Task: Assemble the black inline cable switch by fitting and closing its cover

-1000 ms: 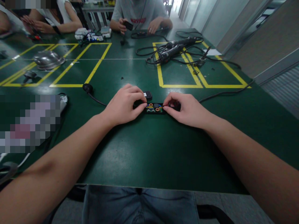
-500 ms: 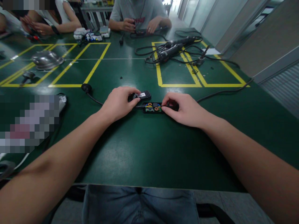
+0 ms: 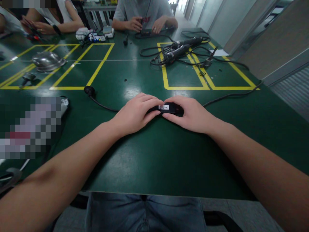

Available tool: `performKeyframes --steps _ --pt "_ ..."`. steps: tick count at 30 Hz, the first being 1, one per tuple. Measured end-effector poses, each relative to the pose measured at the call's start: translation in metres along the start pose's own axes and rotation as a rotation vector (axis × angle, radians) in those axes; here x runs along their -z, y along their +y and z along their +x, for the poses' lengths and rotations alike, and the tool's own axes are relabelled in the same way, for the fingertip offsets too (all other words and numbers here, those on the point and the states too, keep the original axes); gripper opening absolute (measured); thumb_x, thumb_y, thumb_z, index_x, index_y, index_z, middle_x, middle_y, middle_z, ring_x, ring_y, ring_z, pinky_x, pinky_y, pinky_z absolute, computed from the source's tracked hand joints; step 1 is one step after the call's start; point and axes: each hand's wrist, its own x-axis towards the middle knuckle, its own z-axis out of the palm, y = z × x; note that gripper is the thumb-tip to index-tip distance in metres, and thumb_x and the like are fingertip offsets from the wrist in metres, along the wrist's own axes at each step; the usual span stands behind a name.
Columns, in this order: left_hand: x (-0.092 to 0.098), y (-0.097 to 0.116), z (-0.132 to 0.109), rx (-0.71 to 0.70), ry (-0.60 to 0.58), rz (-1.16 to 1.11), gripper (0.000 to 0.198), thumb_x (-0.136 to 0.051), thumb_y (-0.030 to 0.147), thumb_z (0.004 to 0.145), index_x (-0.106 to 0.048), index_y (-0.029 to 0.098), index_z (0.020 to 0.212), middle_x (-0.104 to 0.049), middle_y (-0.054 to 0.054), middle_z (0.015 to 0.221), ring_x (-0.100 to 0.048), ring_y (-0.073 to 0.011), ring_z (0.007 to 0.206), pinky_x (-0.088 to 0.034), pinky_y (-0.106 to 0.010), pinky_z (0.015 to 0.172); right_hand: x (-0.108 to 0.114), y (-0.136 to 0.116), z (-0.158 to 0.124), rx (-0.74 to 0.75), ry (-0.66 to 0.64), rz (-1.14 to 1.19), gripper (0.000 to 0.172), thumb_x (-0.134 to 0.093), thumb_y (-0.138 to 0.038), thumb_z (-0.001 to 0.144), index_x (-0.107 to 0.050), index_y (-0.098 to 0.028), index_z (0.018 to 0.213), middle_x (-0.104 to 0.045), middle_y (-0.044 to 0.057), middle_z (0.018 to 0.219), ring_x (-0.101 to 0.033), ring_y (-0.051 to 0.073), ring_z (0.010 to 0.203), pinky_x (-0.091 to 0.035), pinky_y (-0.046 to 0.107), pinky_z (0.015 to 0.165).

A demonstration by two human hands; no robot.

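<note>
A small black plastic cover with a white label (image 3: 163, 107) lies over the black casing of an in-line control box, and the circuit board is now out of sight. My left hand (image 3: 135, 114) is closed around the left end, thumb at the near side and fingers on top. At the right end, my right hand (image 3: 191, 112) grips the same box (image 3: 172, 108) between thumb and fingers. From under my left hand a black cord (image 3: 103, 107) runs to a round plug (image 3: 89, 91). Another black cord (image 3: 229, 95) leads away to the right.
Handheld tools (image 3: 177, 53) with tangled cables lie at the back right across yellow tape. A shiny metal bowl-shaped part (image 3: 48, 61) sits back left. A blurred-out item (image 3: 36, 125) is at my left. Co-workers' hands (image 3: 158, 25) are across the table.
My left hand has moved right, bringing the cover from above the open casing onto it. The exposed circuit board is now covered. My right hand has stayed at the right end.
</note>
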Motion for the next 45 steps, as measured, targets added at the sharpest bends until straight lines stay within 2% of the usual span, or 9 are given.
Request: performKeyframes --steps 2,8,13,17,21,25,34,45 --pt "-0.002 -0.002 0.000 0.008 -0.015 -0.015 0.030 -0.060 0.034 0.117 -0.077 0.021 0.137 -0.084 -0.012 0.135 -0.076 -0.0303 0.129 -0.057 -0.048 0.117 -0.001 0.001 0.000 0.018 -0.002 -0.023 0.034 -0.077 -0.051 0.101 -0.081 -0.024 0.120 -0.082 0.013 0.115 -0.075 0.033 0.101 -0.059 0.048 0.094" --pt "-0.001 -0.004 0.001 0.013 -0.037 -0.034 0.031 -0.063 0.032 0.115 -0.077 0.020 0.140 -0.084 -0.012 0.135 -0.077 -0.0293 0.128 -0.059 -0.047 0.117 -0.004 0.005 -0.001 0.040 0.050 -0.056 0.034 -0.078 -0.051 0.100 -0.084 -0.024 0.121 -0.076 0.013 0.116 -0.073 0.034 0.106 -0.059 0.051 0.100" --pt "0.001 -0.004 0.001 0.034 -0.040 -0.040 0.031 -0.062 0.033 0.115 -0.077 0.020 0.139 -0.084 -0.013 0.133 -0.077 -0.0302 0.125 -0.059 -0.049 0.116 -0.002 0.005 -0.001 0.045 0.043 -0.038 0.033 -0.077 -0.050 0.100 -0.081 -0.023 0.117 -0.076 0.013 0.113 -0.072 0.033 0.099 -0.058 0.050 0.093" --pt "0.003 -0.002 0.000 0.036 -0.043 -0.045 0.032 -0.061 0.032 0.114 -0.077 0.019 0.139 -0.083 -0.014 0.132 -0.077 -0.0307 0.124 -0.060 -0.050 0.115 0.001 0.004 -0.001 0.065 0.041 -0.027 0.030 -0.078 -0.043 0.095 -0.077 -0.023 0.117 -0.077 0.012 0.112 -0.071 0.031 0.095 -0.057 0.048 0.088" --pt "0.005 -0.002 0.000 0.041 -0.005 -0.028 0.035 -0.059 0.034 0.113 -0.076 0.018 0.139 -0.082 -0.014 0.132 -0.076 -0.0306 0.123 -0.060 -0.049 0.114 0.003 0.002 -0.002 0.050 0.019 -0.020 0.044 -0.082 -0.032 0.084 -0.073 -0.023 0.126 -0.077 0.012 0.120 -0.070 0.032 0.096 -0.057 0.047 0.087" --pt "0.009 -0.003 -0.001 0.065 0.025 -0.010 0.035 -0.059 0.036 0.112 -0.075 0.019 0.139 -0.082 -0.014 0.135 -0.075 -0.0312 0.125 -0.059 -0.049 0.114 0.005 0.000 -0.002 0.011 0.001 -0.002 0.052 -0.081 -0.031 0.083 -0.069 -0.023 0.133 -0.076 0.013 0.127 -0.068 0.030 0.093 -0.057 0.046 0.085" --pt "0.011 -0.005 -0.002 0.054 -0.058 -0.025 0.028 -0.068 0.033 0.106 -0.079 0.021 0.129 -0.084 -0.010 0.123 -0.077 -0.0297 0.117 -0.060 -0.048 0.111 0.004 0.001 -0.001 0.063 0.005 -0.004 0.026 -0.078 -0.036 0.092 -0.073 -0.025 0.115 -0.078 0.010 0.114 -0.068 0.029 0.090 -0.056 0.046 0.085" --pt "0.013 -0.004 0.003 0.145 -0.101 -0.059 0.029 -0.079 0.032 0.102 -0.081 0.020 0.128 -0.084 -0.009 0.118 -0.078 -0.0277 0.109 -0.060 -0.043 0.104 0.007 0.004 0.000 0.061 -0.018 -0.014 0.026 -0.081 -0.042 0.095 -0.080 -0.024 0.114 -0.081 0.010 0.108 -0.071 0.030 0.089 -0.057 0.045 0.083"
